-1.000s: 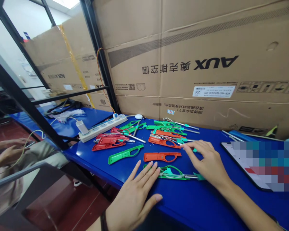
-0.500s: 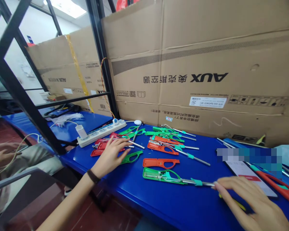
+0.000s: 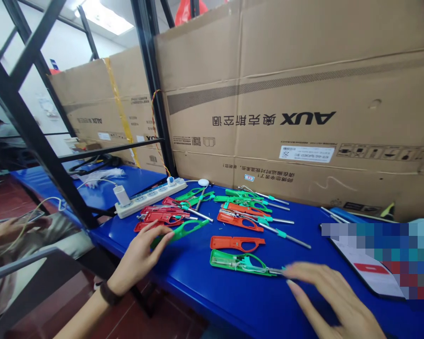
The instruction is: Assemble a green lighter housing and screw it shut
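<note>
My left hand (image 3: 141, 256) pinches a green lighter casing half (image 3: 188, 230) with an oval finger hole, raised above the table's front edge. My right hand (image 3: 328, 294) has its thumb and fingers at the metal tube of a green open long-neck lighter (image 3: 235, 263); the hand covers the tube's far end. White wires and a teal part show inside that lighter's casing. Just behind it lies a bare orange casing half (image 3: 236, 243). Further back are opened orange lighters (image 3: 238, 219), green lighters (image 3: 245, 200) and red lighters (image 3: 164, 216), several with metal tubes.
A white power strip (image 3: 151, 195) with a plugged-in charger (image 3: 122, 195) lies at the back left. A phone (image 3: 371, 270), partly blurred out, is at right. Cardboard (image 3: 286, 84) walls the back. A black metal frame (image 3: 70, 188) and another person's hand (image 3: 7, 235) are at left.
My left hand has lifted the green casing half off the table and drawn it nearer. My right hand has slid left along the metal tube towards the green lighter's casing.
</note>
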`<action>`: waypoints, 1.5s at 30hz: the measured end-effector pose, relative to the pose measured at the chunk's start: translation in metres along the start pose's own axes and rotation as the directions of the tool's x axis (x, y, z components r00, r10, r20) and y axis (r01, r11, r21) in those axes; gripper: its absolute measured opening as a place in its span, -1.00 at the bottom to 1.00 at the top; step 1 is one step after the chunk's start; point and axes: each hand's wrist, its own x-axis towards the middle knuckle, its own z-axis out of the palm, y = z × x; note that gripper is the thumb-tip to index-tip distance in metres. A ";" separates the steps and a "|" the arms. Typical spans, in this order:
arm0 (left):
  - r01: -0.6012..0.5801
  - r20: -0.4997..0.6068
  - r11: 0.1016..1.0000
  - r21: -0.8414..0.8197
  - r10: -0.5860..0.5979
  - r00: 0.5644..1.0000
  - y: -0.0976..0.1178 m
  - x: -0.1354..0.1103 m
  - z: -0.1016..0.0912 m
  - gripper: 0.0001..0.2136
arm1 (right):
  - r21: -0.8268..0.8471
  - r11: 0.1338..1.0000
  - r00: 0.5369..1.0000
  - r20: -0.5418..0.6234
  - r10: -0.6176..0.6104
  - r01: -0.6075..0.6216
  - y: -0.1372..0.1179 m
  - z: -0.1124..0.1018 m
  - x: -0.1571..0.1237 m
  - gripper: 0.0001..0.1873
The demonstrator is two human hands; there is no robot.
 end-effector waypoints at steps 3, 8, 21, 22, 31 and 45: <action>0.101 0.280 0.957 -0.273 -0.021 0.960 0.033 0.025 0.006 -0.68 | -0.013 0.997 0.987 0.142 -0.069 0.072 -0.005 0.009 0.028 -0.51; 0.194 0.497 0.814 -0.547 0.130 0.858 0.070 0.058 0.036 -0.62 | -0.010 0.991 0.931 0.342 -0.124 0.136 -0.006 0.022 0.048 -0.51; -0.110 0.388 0.940 -0.322 0.237 0.891 0.078 0.042 0.056 -0.51 | -0.092 0.969 0.918 0.351 -0.186 0.231 0.018 0.040 0.018 -0.57; -0.145 0.376 0.950 -0.277 0.246 0.893 0.078 0.040 0.056 -0.54 | -0.088 0.969 0.917 0.354 -0.186 0.231 0.019 0.042 0.018 -0.57; -0.226 0.278 0.956 -0.185 0.272 0.921 0.070 0.028 0.067 -0.64 | -0.008 0.978 0.927 0.319 -0.195 0.209 0.025 0.048 0.015 -0.67; -0.219 0.244 0.954 -0.204 0.266 0.933 0.057 0.021 0.061 -0.65 | 0.078 0.981 0.936 0.295 -0.193 0.177 0.025 0.049 0.010 -0.73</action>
